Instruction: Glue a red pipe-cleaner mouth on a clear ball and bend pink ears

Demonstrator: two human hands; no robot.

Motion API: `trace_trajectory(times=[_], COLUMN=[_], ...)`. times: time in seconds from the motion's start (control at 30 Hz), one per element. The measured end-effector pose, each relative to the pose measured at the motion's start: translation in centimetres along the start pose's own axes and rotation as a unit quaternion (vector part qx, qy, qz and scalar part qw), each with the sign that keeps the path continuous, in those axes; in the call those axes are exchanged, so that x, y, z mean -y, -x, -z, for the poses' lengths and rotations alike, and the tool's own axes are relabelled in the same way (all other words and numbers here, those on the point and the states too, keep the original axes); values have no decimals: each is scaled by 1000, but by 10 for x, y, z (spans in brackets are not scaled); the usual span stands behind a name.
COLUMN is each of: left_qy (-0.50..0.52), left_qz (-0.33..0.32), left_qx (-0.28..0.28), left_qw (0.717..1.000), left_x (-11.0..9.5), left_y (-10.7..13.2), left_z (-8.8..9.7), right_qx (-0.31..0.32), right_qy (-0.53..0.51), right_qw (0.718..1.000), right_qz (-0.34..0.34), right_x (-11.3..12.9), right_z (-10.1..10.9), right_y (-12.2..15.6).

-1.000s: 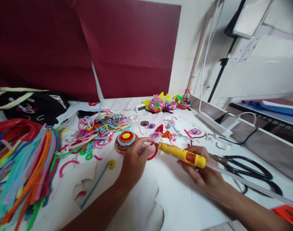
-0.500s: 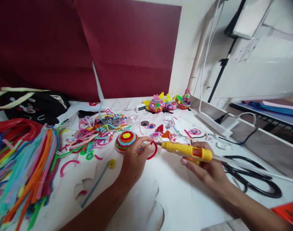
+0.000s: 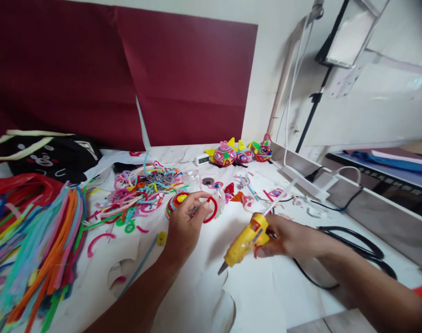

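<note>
Between the thumb and fingers of my left hand (image 3: 187,222) is a red pipe cleaner (image 3: 214,210) bent into a curve. Behind that hand, partly covered by it, lies a round piece coiled in rings of coloured pipe cleaner (image 3: 179,200). My right hand (image 3: 289,237) grips a yellow hot glue gun (image 3: 245,240) by its handle. The gun's dark nozzle points down and left over the white paper, apart from the red pipe cleaner. A pale glue stick (image 3: 280,196) sticks out of its back end.
Bundled pipe cleaners (image 3: 47,245) lie at the left, beside a heap of coloured scraps (image 3: 141,187). Decorated fish-like figures (image 3: 225,154) and a small digital timer (image 3: 201,160) stand at the back. A black cable (image 3: 359,245) coils at the right near a power strip (image 3: 321,182).
My right hand has swung the glue gun away from the red pipe cleaner, its nozzle turning downward. My left hand, still holding the pipe cleaner, has shifted slightly left.
</note>
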State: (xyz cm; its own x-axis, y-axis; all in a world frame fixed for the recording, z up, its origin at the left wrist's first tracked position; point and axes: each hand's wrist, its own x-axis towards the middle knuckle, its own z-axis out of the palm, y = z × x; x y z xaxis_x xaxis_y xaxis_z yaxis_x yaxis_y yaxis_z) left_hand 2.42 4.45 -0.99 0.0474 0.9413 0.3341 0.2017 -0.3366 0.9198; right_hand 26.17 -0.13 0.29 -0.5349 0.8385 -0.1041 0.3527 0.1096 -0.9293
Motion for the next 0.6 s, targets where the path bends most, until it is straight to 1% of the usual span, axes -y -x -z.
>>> trace_trajectory(times=[0.07,0.13,0.2,0.23,0.3,0.37,0.43,0.5,0.57,0.6], left_qy=[-3,-9,-21,-27,-42,-59,-71,-75,-71,-69], left_qz=[-5,-12,-15,-18,-26,-36,-42,-39,-33,-31], left_qx=[-6,-9,-13,-14,-14,-16,-18,-14,-6,-1], left_qw=[1000,1000,1000,999,999,997,996,996,997,997], left_x=[0,-1,-1,-1,-2,-3,-4,-4,-5,-5], left_y=[-1,-1,0,0,1,2,3,5,6,6], left_z=[1,2,3,3,2,2,0,-1,-3,-3], right_qx=[25,41,46,38,-16,-102,-185,-244,-279,-290], right_qy=[5,42,119,169,269,331,340,323,303,296], right_qw=[999,997,989,982,960,937,922,910,899,895], right_qz=[-26,-47,-68,-75,-74,-46,13,91,151,165], right_x=[-2,-4,-2,1,9,19,28,33,36,36], right_z=[-2,-2,0,2,4,3,-3,-11,-19,-22], right_y=[-9,-16,-19,-18,-15,-12,-13,-21,-32,-37])
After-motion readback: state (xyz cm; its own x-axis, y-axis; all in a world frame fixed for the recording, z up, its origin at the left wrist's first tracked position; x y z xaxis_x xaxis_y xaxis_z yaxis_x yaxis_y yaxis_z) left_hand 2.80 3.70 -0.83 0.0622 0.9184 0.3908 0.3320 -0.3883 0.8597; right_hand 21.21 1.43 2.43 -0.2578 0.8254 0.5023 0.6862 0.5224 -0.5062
